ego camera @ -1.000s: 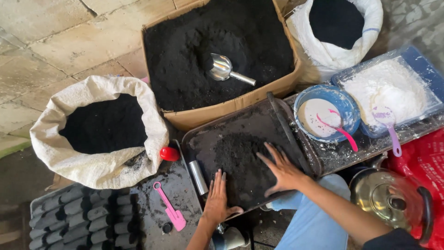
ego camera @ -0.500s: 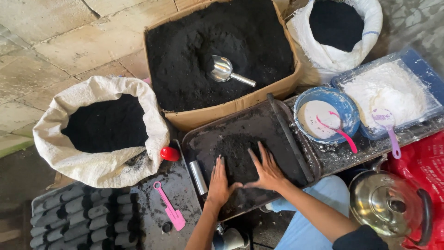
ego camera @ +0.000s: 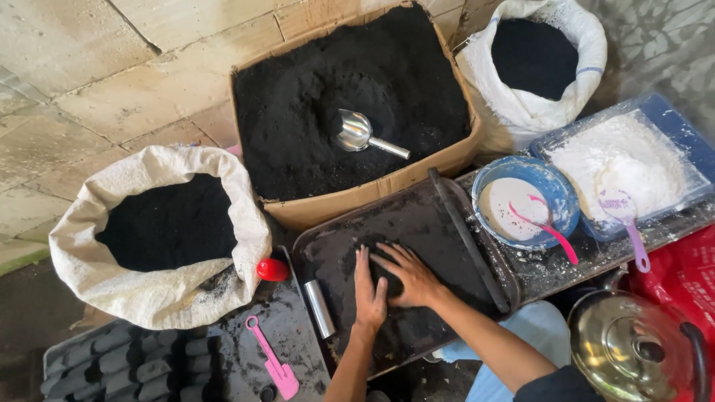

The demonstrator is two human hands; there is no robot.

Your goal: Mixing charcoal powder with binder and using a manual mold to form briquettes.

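Note:
A dark metal tray (ego camera: 447, 223) lies in front of me with a heap of black powder (ego camera: 387, 286) on it. My left hand (ego camera: 369, 292) lies flat on the heap, fingers pointing away from me. My right hand (ego camera: 408, 272) presses on the same heap just to the right, fingers spread and overlapping the left hand's fingertips. Both hands are smeared black. Neither hand grips anything that I can see.
A cardboard box (ego camera: 357, 197) of black powder holds a metal scoop (ego camera: 357, 132). Two white sacks (ego camera: 160, 290) (ego camera: 551, 89) hold black powder. A blue bowl (ego camera: 521, 205), a white-powder tray (ego camera: 618, 167), a metal cylinder (ego camera: 320, 309), a pink scoop (ego camera: 272, 365), a kettle (ego camera: 633, 350) and black briquettes (ego camera: 126, 365) surround the tray.
Both hands have drawn together from the tray's near edge and right side onto the middle of the black heap, the right hand sliding left to meet the left.

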